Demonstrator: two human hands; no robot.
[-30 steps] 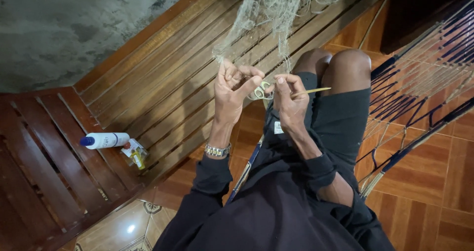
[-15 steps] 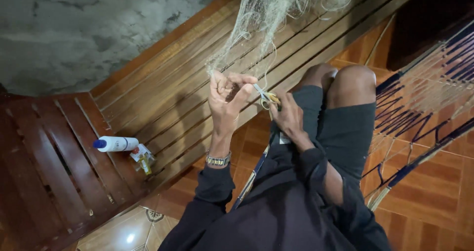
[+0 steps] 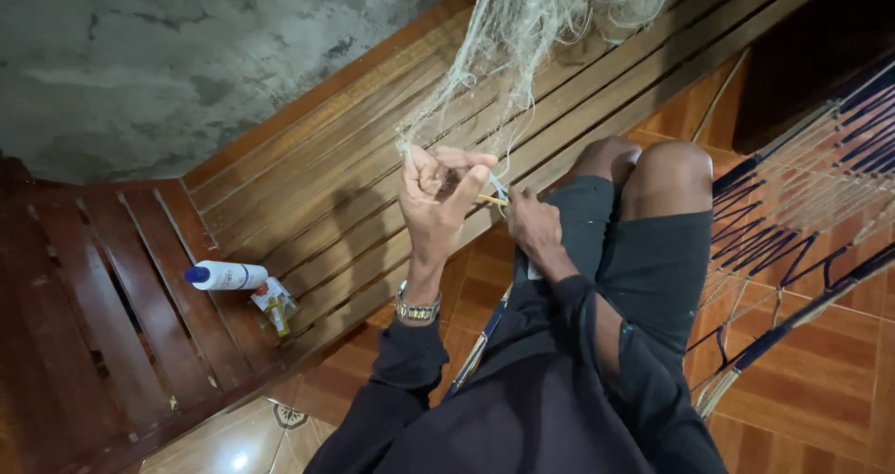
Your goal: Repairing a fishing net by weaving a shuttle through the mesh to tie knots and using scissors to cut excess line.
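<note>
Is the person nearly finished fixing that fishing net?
Hard to say. The net hangs in a big pale bunch from above, and no finished part can be told from an unfinished one. In hand: the left hand pinches a few strands at the bottom edge, while the right hand works a thin yellow needle against them. Most of the net hangs untouched above the hands.

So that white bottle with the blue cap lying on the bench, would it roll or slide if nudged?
The white bottle lies on its side and looks round, so it would probably roll. The gaps between the wooden bench slats may catch it. The small packet close beside it might stop it on that side.
</note>
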